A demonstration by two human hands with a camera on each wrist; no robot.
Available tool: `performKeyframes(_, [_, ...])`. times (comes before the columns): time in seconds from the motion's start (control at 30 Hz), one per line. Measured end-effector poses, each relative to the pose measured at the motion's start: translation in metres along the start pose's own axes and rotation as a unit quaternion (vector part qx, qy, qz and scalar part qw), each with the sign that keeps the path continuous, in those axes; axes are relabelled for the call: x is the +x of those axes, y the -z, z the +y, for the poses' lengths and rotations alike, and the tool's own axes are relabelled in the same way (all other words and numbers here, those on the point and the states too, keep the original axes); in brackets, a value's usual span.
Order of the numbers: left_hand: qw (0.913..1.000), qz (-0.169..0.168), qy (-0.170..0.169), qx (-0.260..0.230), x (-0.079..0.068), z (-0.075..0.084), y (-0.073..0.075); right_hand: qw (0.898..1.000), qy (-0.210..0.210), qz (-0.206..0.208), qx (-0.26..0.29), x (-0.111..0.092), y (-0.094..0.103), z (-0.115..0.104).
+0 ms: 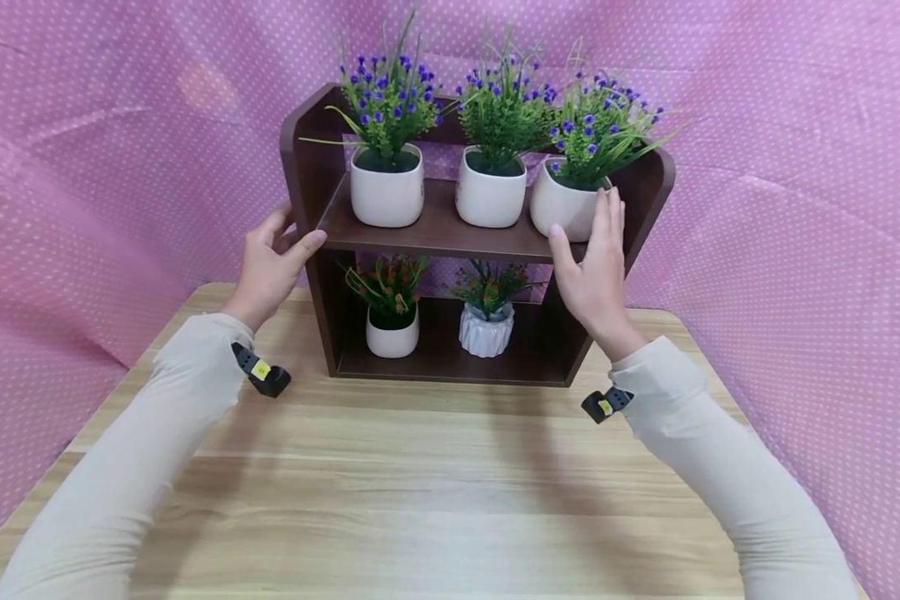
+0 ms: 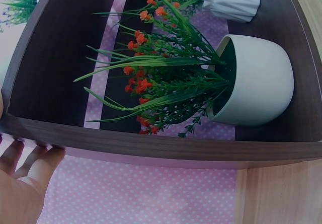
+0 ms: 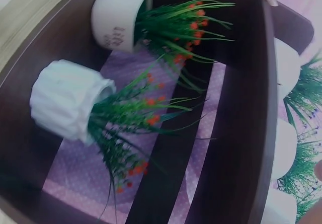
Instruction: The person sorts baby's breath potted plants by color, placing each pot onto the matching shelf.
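A dark brown two-tier shelf [image 1: 450, 242] stands on the wooden table. My left hand [image 1: 270, 267] grips its left side panel, thumb at the front edge and fingers on the outer face. My right hand [image 1: 596, 283] touches the rightmost white pot [image 1: 566, 200], with straight fingers near its rim and the thumb lower on its front. This pot holds a plant with purple flowers [image 1: 603, 125]. Two similar pots, the left white pot [image 1: 387, 192] and middle white pot [image 1: 491, 196], share the upper tier.
Below, a smooth white pot [image 2: 261, 80] and a ribbed white pot [image 3: 65, 100] hold plants with orange-red flowers. Pink dotted cloth [image 1: 105, 183] hangs behind and at both sides. The wooden table [image 1: 420, 467] extends in front of the shelf.
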State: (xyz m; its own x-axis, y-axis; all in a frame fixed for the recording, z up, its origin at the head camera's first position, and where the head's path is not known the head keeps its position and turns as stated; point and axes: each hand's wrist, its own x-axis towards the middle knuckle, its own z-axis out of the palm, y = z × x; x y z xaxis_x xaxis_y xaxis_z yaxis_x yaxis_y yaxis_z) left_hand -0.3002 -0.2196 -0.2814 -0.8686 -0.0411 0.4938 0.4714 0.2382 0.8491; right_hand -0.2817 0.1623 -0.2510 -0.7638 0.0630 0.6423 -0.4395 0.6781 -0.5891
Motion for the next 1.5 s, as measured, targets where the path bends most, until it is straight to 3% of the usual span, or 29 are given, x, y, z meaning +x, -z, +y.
performKeyframes(0.23, [0.9999, -0.003, 0.0, 0.012, -0.002, -0.001, 0.001, 0.992, 0.087, -0.006, -0.093, -0.007, -0.007, 0.009])
performKeyframes(0.4, [0.9999, -0.001, -0.001, 0.016, -0.003, -0.001, 0.001, 0.983, 0.116, -0.025, -0.141, -0.01, -0.009, 0.011])
performKeyframes(0.63, [0.9999, -0.003, -0.008, 0.011, -0.003, -0.001, 0.001, 0.966, 0.119, -0.068, -0.218, -0.008, -0.012, 0.013])
performKeyframes(0.77, [0.9999, -0.002, -0.014, 0.005, -0.002, -0.003, 0.0, 0.962, 0.107, -0.075, -0.239, -0.008, -0.012, 0.015])
performKeyframes(1.5, [0.9998, -0.001, -0.006, 0.018, 0.001, -0.003, 0.001, 0.962, 0.067, -0.106, -0.242, 0.006, -0.013, 0.02])
